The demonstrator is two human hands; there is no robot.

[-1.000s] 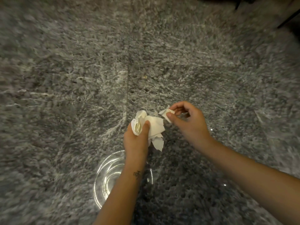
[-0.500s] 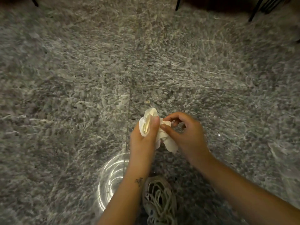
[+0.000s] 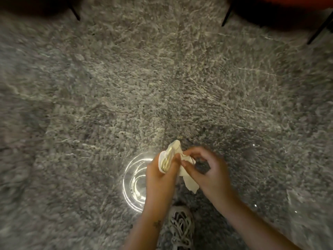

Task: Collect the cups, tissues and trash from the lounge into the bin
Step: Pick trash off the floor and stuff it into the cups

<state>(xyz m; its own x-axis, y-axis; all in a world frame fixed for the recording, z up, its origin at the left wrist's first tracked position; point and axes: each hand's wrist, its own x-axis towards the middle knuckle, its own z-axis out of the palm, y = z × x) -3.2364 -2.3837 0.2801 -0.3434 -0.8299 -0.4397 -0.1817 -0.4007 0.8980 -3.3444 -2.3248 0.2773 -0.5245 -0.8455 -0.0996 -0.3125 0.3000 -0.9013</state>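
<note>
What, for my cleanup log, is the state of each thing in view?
tissues: crumpled into a wad, held by both hands.
left hand: curled round the tissues.
right hand: pinches the wad's side.
clear round container: beneath the left hand; held or resting, cannot tell.
shoe: laced, worn.

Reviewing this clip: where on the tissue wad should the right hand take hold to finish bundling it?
The loose flap hanging below the tissue wad, approached from the right and underneath. The left hand grips the wad's left side, thumb across it, and the right hand pinches its right edge, so that dangling tail is the free part. Folding it up would probably stop pieces dropping.
</note>
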